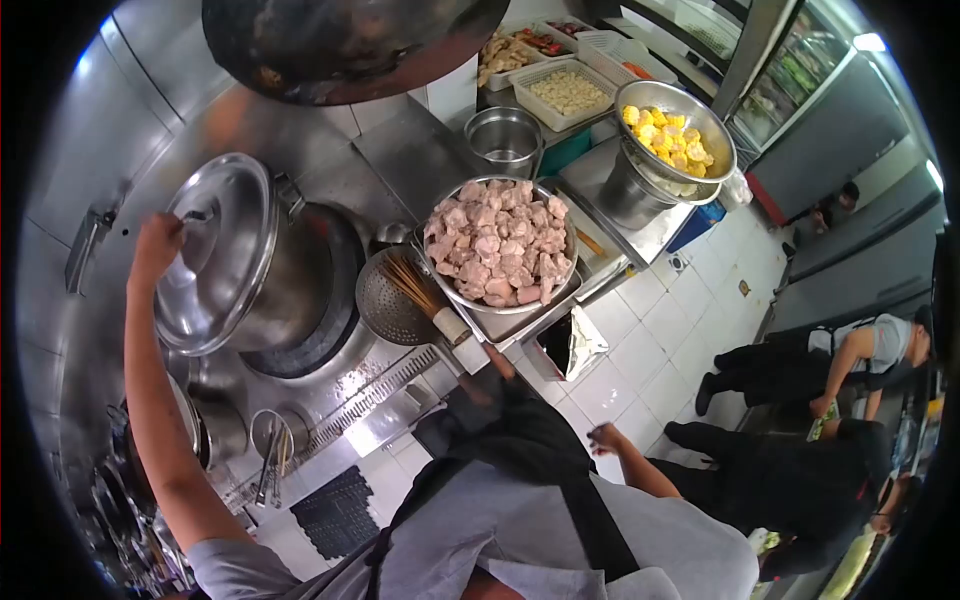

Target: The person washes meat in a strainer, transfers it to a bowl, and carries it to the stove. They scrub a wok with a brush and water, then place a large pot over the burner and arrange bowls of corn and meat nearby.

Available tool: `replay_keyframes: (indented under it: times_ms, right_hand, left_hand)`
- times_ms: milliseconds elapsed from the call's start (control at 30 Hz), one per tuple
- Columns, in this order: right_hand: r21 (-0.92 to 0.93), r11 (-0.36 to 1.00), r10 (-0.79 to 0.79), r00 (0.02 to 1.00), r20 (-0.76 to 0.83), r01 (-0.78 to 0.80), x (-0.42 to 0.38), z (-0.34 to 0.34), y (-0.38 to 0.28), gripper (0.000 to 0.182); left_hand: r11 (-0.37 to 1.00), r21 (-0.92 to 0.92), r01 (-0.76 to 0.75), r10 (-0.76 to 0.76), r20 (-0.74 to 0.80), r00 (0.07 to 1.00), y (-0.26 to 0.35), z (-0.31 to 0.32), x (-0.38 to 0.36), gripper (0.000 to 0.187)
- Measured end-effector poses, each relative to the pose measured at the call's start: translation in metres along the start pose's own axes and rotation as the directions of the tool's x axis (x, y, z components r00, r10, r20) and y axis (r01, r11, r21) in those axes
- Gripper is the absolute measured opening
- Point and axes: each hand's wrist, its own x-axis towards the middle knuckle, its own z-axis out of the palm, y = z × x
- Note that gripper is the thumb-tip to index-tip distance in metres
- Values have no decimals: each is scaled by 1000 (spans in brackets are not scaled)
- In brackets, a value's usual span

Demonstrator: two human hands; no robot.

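My left hand (158, 245) is raised at the end of an outstretched arm, its fingers wrapped round the handle of a large domed metal pot lid (215, 290). The lid covers the mouth of a tall steel pot (272, 312) in this view. That pot stands on a round black burner (345, 290). Low at my right side hangs my right hand (605, 438), fingers curled in and nothing showing in them. Ahead of me, a metal bowl (462, 298) is heaped with pale meat chunks (497, 240). Beside it lie a perforated skimmer (385, 312) and a bamboo brush (420, 290).
A dark wok (350, 60) hangs overhead. A colander (715, 120) of corn pieces (665, 140) rests on a steel pot (632, 195). Behind are a tub of garlic cloves (568, 92) and an uncovered pot (502, 140). Two people (790, 480) work at the right counter.
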Motion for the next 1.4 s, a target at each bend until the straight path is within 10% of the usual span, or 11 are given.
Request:
replay_keyframes:
  times_ms: [200,333,433,633,900,1000,1233,1400]
  right_hand:
    - [149,979,113,980,162,-138,19,17,57,35]
    - [296,954,17,997,70,-37,38,-15,49,28]
    - [380,925,-25,1000,11,19,63,-45,30,27]
    - [579,800,-139,987,-80,159,79,-81,-2,33]
    - [812,543,-75,975,-209,216,57,-65,77,26]
    - [884,432,60,973,-224,177,40,-34,148,24]
    - [932,341,416,909,-34,-121,-42,43,209,19]
    - [899,397,390,921,17,-185,-44,51,187,21]
  left_hand:
    - [986,-89,-141,117,-235,965,71,-34,-19,20]
    - [984,-53,-171,166,-88,982,166,-92,-10,19]
    - [989,-67,133,-114,238,964,284,-131,3,16]
    - [802,-596,38,128,234,964,485,-81,54,20]
    - [627,-357,-693,656,-238,716,767,20,247,27]
    - [722,-315,-615,576,-218,788,858,51,285,25]
    - [743,-301,-598,588,-134,798,932,88,310,24]
    - [733,-338,-590,599,-89,796,932,82,306,20]
